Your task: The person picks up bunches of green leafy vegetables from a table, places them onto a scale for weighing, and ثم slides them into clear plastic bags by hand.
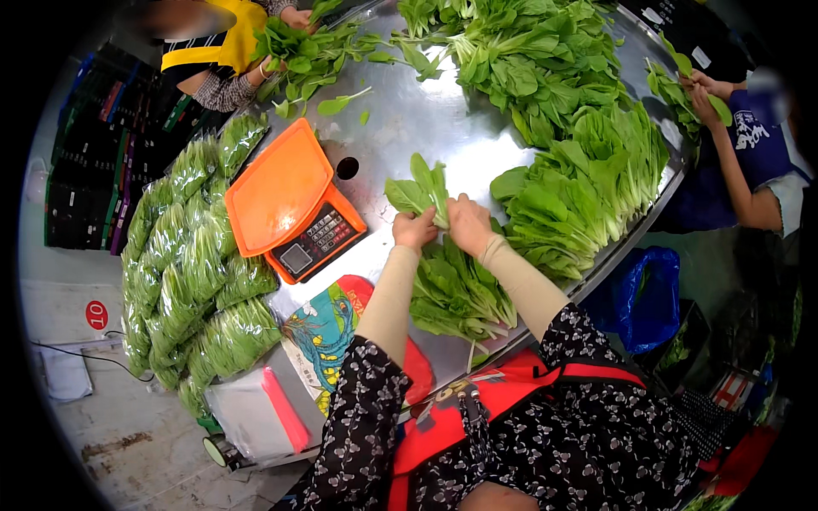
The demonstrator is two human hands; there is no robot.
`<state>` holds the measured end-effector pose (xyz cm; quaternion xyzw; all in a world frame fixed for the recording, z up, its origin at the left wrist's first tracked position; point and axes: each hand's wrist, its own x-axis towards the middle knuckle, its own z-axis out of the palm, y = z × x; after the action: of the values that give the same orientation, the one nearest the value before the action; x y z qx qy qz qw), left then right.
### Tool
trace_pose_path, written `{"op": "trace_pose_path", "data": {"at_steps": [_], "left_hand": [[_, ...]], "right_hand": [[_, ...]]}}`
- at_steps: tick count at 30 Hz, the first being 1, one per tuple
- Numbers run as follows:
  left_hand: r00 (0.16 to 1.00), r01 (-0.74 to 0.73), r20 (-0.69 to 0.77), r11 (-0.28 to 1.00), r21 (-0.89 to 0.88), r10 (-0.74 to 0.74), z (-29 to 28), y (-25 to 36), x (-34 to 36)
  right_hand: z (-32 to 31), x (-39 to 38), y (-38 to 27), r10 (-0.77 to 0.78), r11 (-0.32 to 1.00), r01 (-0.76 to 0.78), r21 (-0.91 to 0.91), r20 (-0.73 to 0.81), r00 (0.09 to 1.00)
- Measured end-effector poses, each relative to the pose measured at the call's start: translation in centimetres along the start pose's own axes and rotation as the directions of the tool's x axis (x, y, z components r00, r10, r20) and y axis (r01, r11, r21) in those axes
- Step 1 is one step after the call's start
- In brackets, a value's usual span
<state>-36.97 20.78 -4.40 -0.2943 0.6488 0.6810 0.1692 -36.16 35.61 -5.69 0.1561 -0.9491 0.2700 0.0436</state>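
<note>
Greens (417, 194) right of the orange scale (281, 187) seem in sorting — our left hand (414, 230) pinches them, right hand (470, 226) curls alongside, its hold unclear. We likely need gentle placing next.

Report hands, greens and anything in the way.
Left hand holding small leafy bunch; right hand at its stems. Greens piled nearer the body. Orange scale left, clear of both hands.

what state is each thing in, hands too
left hand: closed on held greens
right hand: curled, grip unclear
held greens: loose, unbagged
heaped greens: unbagged
bagged greens: packed, piled
clear bags: lying flat
scale: standing, orange tray on top
blue bag: mouth open
</note>
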Motion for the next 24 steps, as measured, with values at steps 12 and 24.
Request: {"op": "trace_pose_path", "data": {"at_steps": [12, 24], "left_hand": [[0.969, -0.222, 0.048, 0.94, -0.258, 0.242, -1.5, 3.8, -6.1], [0.922, -0.065, 0.256, 0.767, -0.638, 0.291, -5.2, -2.4, -14.4]], "right_hand": [[-5.6, 1.4, -3.0, -0.005, 0.269, -0.409, 0.872, 0.426, 0.905], [-7.7, -8.3, -13.3, -0.149, 0.931, 0.223, 0.288, -0.258, 0.955]]}}
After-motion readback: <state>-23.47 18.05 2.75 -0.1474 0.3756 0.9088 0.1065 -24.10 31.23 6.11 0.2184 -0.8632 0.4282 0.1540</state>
